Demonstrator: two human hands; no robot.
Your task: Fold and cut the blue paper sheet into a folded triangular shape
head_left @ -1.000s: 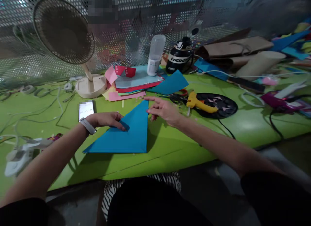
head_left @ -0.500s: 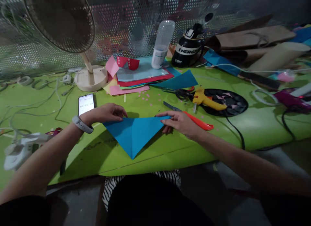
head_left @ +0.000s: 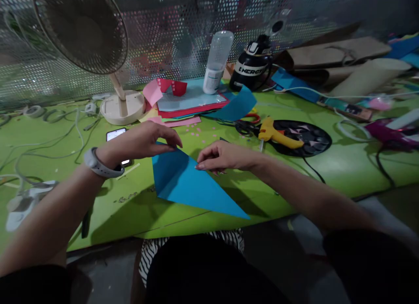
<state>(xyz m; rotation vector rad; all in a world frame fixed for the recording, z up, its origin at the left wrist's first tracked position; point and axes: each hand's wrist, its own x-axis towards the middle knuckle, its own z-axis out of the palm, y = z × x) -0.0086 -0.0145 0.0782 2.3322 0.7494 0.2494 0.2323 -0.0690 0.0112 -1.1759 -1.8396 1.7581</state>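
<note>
A folded sheet of blue paper (head_left: 193, 186) is held over the front part of the green table, one long point reaching toward the lower right. A crease line runs down its left part. My left hand (head_left: 157, 138), with a pale band on the wrist, grips the upper edge, thumb in front and fingers behind. Farther right on that same edge, my right hand (head_left: 222, 158) pinches the paper between thumb and fingertips. Both hands are closed on it; the fingers behind the sheet are partly hidden.
A phone (head_left: 115, 134) lies behind my left forearm. To the right are scissors (head_left: 245, 127), a yellow glue gun (head_left: 278, 136) and a black dish (head_left: 314, 140). Behind stand a fan (head_left: 122, 107), a clear bottle (head_left: 216, 68) and a black flask (head_left: 250, 68). A power strip (head_left: 24, 203) sits left.
The blue paper has turned, its point swinging from front centre to the lower right. My right hand has moved left along the edge, closer to my left hand, which shifted slightly right.
</note>
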